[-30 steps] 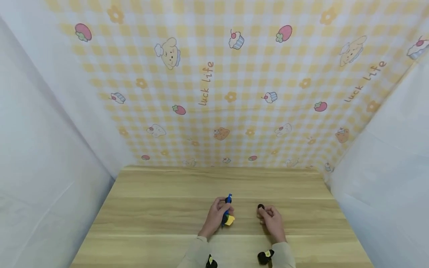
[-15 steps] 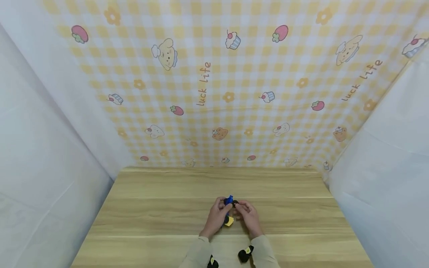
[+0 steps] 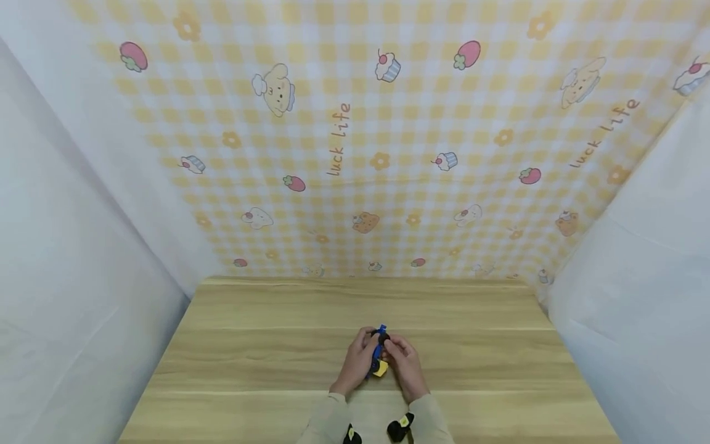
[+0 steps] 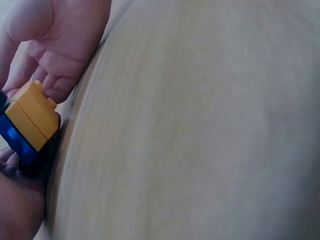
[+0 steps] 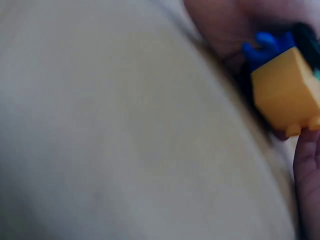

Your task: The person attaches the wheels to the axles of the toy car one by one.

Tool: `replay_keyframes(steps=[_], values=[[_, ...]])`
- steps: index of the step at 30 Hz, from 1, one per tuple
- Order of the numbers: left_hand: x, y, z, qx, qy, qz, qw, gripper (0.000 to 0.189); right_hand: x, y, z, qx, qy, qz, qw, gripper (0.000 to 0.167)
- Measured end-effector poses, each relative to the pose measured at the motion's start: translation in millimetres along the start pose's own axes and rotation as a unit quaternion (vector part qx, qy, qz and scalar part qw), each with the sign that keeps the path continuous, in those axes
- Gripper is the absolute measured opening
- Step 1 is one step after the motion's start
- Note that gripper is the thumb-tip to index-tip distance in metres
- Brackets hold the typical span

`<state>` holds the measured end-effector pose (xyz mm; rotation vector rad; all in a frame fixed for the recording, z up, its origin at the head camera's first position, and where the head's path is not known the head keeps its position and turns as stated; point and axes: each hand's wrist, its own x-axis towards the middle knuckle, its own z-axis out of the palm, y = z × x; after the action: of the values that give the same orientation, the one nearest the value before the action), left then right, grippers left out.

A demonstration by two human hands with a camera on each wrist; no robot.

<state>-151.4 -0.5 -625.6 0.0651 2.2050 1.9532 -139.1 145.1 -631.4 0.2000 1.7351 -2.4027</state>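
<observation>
In the head view my left hand (image 3: 353, 362) grips a blue toy vehicle (image 3: 378, 353) from its left side, the thumb lying along it. A yellow block with studs (image 3: 381, 369) sits at the vehicle's near end, with black wheels beside it. My right hand (image 3: 407, 368) pinches a small black wheel (image 3: 384, 338) against the right side of the vehicle's far end. Seen from the left wrist, the yellow block (image 4: 32, 117) rides on the blue body, between both hands. The right wrist view shows the yellow block (image 5: 284, 90) and blue hooked end (image 5: 267, 50) close up.
Both hands work low over a wood-grain table (image 3: 266, 345). A yellow checked cloth (image 3: 327, 203) hangs behind it, and white sheets (image 3: 638, 246) close off both sides. Black wrist straps (image 3: 400, 427) are on the sleeves.
My right hand has come leftward with the black wheel, from apart to right against the vehicle. The left hand has stayed nearly in place, still holding the vehicle.
</observation>
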Motion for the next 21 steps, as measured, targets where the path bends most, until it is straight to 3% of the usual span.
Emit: replay_keyframes(steps=[7,17,21], values=[[-0.1,-0.2,-0.5,0.033,-0.004,0.007,0.9994,0.042,-1.7,-0.7,-0.4,0.005,-0.012,-0.021,0.9997,0.016],[-3.5,1.6,6.5,0.037,0.007,0.022,0.999,0.052,-3.8,1.2,-2.6,0.003,-0.017,-0.043,0.9989,0.013],[-5.1,2.3,7.1,0.029,0.001,0.011,0.9995,0.05,-5.4,3.2,-4.7,0.009,-0.029,-0.054,0.9981,0.012]])
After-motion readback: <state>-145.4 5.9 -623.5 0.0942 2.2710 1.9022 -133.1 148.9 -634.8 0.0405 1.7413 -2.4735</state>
